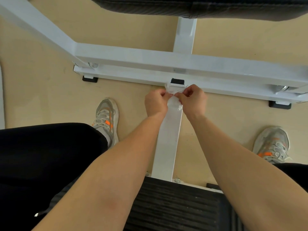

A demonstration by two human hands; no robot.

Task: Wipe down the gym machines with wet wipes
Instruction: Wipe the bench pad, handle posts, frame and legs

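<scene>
Wipe: crumpled white wet wipe [174, 97], held between both hands directly over the far end of the narrow white metal centre beam [168, 139], close to where that beam meets the white base bar [133, 75]. Whether the wipe touches the metal cannot be told.
Left hand: left hand [155, 102] is curled, fingertips and thumb pinching the left edge of the wipe; back of the hand faces the camera.
Right hand: right hand [193, 100] is curled likewise, thumb and fingers pinching the right edge of the wipe; the two hands sit just beside each other, nearly touching.
Frame: wide white painted cross beam [150, 60] runs left to right above the base bar; a white angled arm [33, 25] joins it from the upper left, and a short white post [185, 35] rises from it to the upper pad.
Pads: black ribbed seat pad [175, 205] lies at the near end of the centre beam, between the forearms; black upholstered pad [200, 5] spans the top edge.
Supports: black rubber feet [90, 79] sit under the base bar.
Footwear: grey lace-up trainers with orange marks, left shoe [106, 117] and right shoe [271, 144], stand either side of the centre beam.
Clothing: black trousers [41, 155] cover the left leg.
Floor: smooth beige floor [50, 97].
</scene>
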